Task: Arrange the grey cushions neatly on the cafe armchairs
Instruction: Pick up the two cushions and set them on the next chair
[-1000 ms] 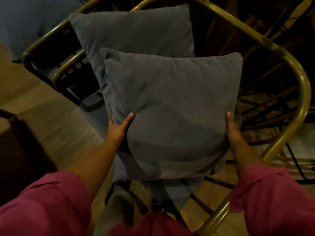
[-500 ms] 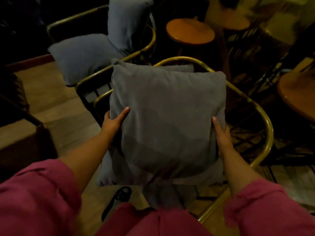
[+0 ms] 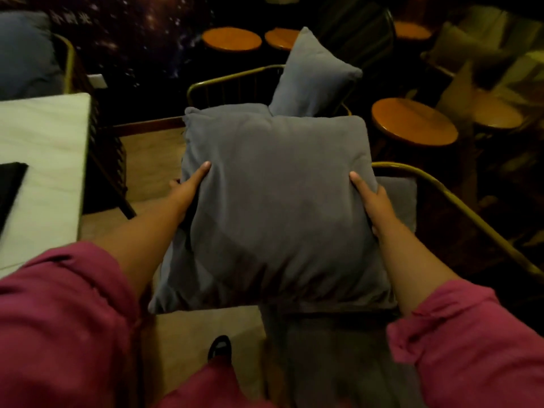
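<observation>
I hold a large grey cushion (image 3: 276,207) in front of me, lifted off the chair. My left hand (image 3: 188,187) grips its left edge and my right hand (image 3: 369,198) grips its right edge, thumbs on the front face. Behind its right side shows part of another grey cushion (image 3: 399,198) in the near armchair, whose brass frame (image 3: 441,195) curves away to the right. Farther back stands a second armchair (image 3: 235,83) with a grey cushion (image 3: 309,78) upright against its back and a flat seat cushion mostly hidden by the one I hold.
A pale table (image 3: 41,172) with a dark flat object (image 3: 10,184) stands at the left. Round wooden stools (image 3: 413,122) (image 3: 231,39) stand behind and to the right. Another armchair with a grey cushion (image 3: 23,54) is at the far left. My shoe (image 3: 219,347) is on the wooden floor.
The cushion came up off the near armchair, held in both hands. The view turned up and left, bringing the pale table and farther stools into sight.
</observation>
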